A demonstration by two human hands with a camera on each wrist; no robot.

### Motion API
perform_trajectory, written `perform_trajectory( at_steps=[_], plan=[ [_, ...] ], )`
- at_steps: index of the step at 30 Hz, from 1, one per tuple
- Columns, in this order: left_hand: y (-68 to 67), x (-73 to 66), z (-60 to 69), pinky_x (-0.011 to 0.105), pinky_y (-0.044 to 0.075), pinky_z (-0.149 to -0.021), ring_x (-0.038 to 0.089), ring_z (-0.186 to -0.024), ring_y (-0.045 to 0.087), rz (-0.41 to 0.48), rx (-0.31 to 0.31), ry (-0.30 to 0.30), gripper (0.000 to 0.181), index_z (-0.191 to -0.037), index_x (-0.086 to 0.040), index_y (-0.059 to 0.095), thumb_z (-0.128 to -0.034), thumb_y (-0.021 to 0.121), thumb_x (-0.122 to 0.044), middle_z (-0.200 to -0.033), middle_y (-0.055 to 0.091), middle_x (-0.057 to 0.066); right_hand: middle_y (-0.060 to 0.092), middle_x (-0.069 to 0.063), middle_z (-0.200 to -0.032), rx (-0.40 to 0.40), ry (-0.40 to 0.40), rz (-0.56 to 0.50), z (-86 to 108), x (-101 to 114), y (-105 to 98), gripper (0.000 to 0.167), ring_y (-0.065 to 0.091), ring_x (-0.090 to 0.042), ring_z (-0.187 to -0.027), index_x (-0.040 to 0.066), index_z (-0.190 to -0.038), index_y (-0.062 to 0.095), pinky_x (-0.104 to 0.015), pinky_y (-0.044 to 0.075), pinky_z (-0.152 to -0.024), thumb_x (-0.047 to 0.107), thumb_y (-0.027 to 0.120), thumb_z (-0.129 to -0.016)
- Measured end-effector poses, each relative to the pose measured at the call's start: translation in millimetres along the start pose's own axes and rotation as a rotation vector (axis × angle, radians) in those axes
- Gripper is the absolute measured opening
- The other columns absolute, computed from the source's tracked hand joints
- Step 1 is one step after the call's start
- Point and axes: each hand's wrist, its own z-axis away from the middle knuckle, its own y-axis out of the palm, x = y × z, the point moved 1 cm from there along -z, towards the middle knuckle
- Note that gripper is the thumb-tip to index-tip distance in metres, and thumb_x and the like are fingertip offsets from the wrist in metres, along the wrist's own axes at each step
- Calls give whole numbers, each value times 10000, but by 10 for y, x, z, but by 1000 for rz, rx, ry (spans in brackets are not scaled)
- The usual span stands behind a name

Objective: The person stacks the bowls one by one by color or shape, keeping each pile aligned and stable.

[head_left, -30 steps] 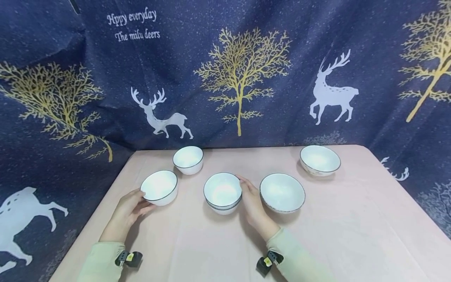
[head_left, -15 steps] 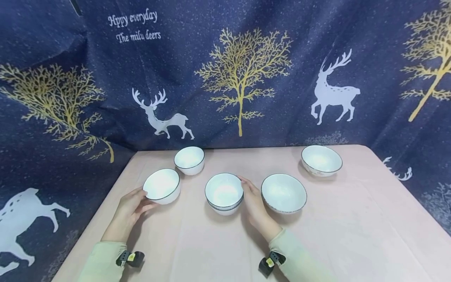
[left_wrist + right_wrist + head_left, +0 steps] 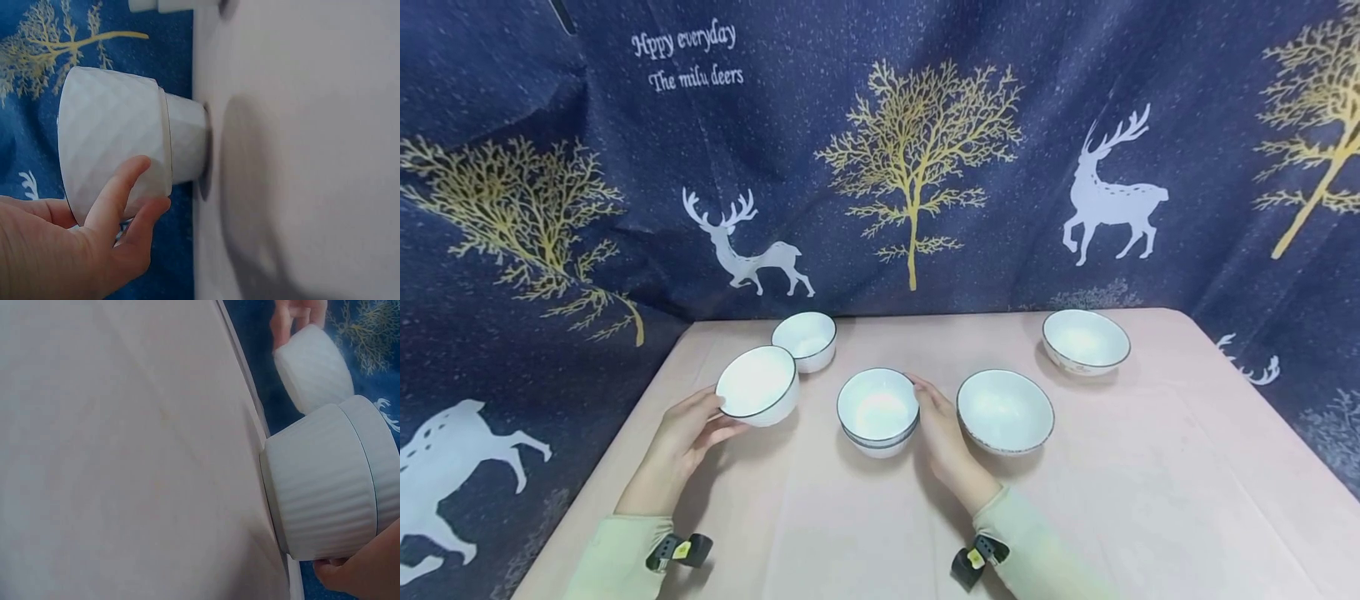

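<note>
My left hand point(image 3: 683, 442) pinches the near-left side of a white dark-rimmed bowl point(image 3: 758, 385), held tilted above the table. In the left wrist view, fingers point(image 3: 119, 194) lie under and along the diamond-textured wall of that bowl point(image 3: 112, 131). My right hand point(image 3: 946, 442) grips the right side of a stack of two nested white bowls point(image 3: 877, 408) standing at the middle. The right wrist view shows the stack's ribbed lower bowl point(image 3: 319, 487), with part of my right hand point(image 3: 365, 569) against it; the raised bowl point(image 3: 315, 369) appears beyond.
A small white bowl point(image 3: 806, 337) stands behind the raised one, partly overlapped by it. Right of the stack is a wider bowl point(image 3: 1005, 412), and another bowl point(image 3: 1086, 340) is at the back right. The pink-covered table point(image 3: 1150, 483) ends at a dark blue patterned cloth point(image 3: 985, 275).
My left hand has moved right and slightly up with its bowl, which has risen and now overlaps the small bowl behind. My right hand and the stack have stayed nearly in place.
</note>
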Motion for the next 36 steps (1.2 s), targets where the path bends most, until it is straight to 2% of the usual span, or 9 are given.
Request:
perform_trajectory(
  at_steps=[5, 12, 19, 21, 27, 31, 36],
  plan=[
    [81, -66, 32, 382, 581, -881, 126, -836, 658, 30, 35, 13, 539, -1471, 88, 247, -963, 411, 16, -1304, 417, 215, 428, -91, -1478, -3, -14, -11, -8, -13, 5, 405, 239, -290, -1432, 86, -1386, 505, -497, 121, -1218, 239, 365, -1039],
    [197, -135, 55, 392, 562, -911, 123, -874, 652, 60, 70, 22, 538, -1478, 79, 239, -971, 404, 4, -1387, 340, 246, 425, -91, -1480, 0, -16, -5, -7, -26, 3, 405, 227, -293, -1435, 89, -1388, 505, -510, 102, -1217, 240, 364, -1039],
    [357, -218, 90, 410, 565, -902, 171, -891, 664, 132, 135, 52, 515, -1459, 99, 263, -970, 407, 27, -1196, 508, 160, 416, -87, -1487, 4, -15, 8, 4, -17, 1, 412, 224, -297, -1436, 96, -1395, 497, -517, 105, -1215, 254, 359, -1041],
    [413, -243, 101, 413, 566, -898, 178, -901, 663, 134, 149, 61, 514, -1456, 102, 267, -965, 404, 33, -1228, 493, 191, 414, -91, -1488, 4, -16, 10, 4, -14, -1, 413, 222, -299, -1437, 94, -1397, 495, -517, 105, -1215, 252, 356, -1042],
    [572, -306, 133, 429, 559, -909, 179, -940, 651, 120, 198, 78, 513, -1461, 97, 262, -964, 377, 39, -1421, 328, 282, 409, -90, -1492, 13, -17, 15, 11, 0, -1, 416, 222, -294, -1438, 97, -1405, 485, -516, 108, -1215, 252, 349, -1043],
    [672, -326, 141, 429, 560, -911, 180, -928, 655, 121, 228, 87, 513, -1463, 100, 252, -969, 376, 36, -1398, 348, 285, 391, -91, -1503, 11, -13, 23, 17, 6, -9, 421, 212, -295, -1441, 99, -1410, 478, -519, 104, -1215, 254, 344, -1043],
    [788, -357, 152, 416, 573, -893, 168, -877, 661, 110, 233, 81, 519, -1456, 100, 274, -958, 402, 30, -1354, 392, 272, 395, -92, -1501, 13, -20, 18, 13, 5, -6, 419, 215, -292, -1440, 90, -1404, 484, -514, 100, -1216, 250, 346, -1043]
  ],
)
